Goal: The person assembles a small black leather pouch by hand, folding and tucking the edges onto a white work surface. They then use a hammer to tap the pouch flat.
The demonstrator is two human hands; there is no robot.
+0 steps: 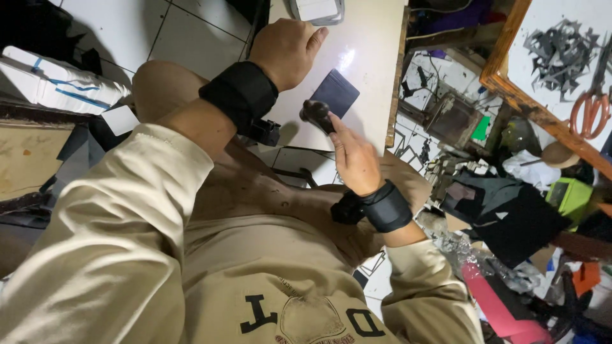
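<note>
- The left hand (288, 50) is raised at the far side of the scene, its forearm running up from the near left with the cream sleeve pushed back and a wide black wrist strap (241, 94) round the wrist.
- Its fingers are curled into a loose fist with the thumb laid along the top; nothing shows inside it, though the palm side is turned away, so a small item could be hidden.
- That fist hangs over the near-left part of the white tabletop (366, 57), left of the dark blue rectangular piece (334, 93).
- The right hand (354, 159) reaches in from the near right, wrist bent upward, wearing a black wrist strap too (386, 207) with a small dark block fixed to it.
- Its fingers are closed round a small dark rounded tool (315, 112), gripped at its near end, with the tool's head pointing far-left.
- The tool's head sits just beside the near edge of the dark blue piece; whether they touch cannot be told from this angle.
- The dark blue piece lies flat on the tabletop, near the table's near edge and between the two hands.
- To the far right, orange-handled scissors (591, 108) and a heap of grey offcuts (561, 54) rest on a wood-framed board (510, 89).
- A pale grey device (317, 11) sits at the far edge of the table.
</note>
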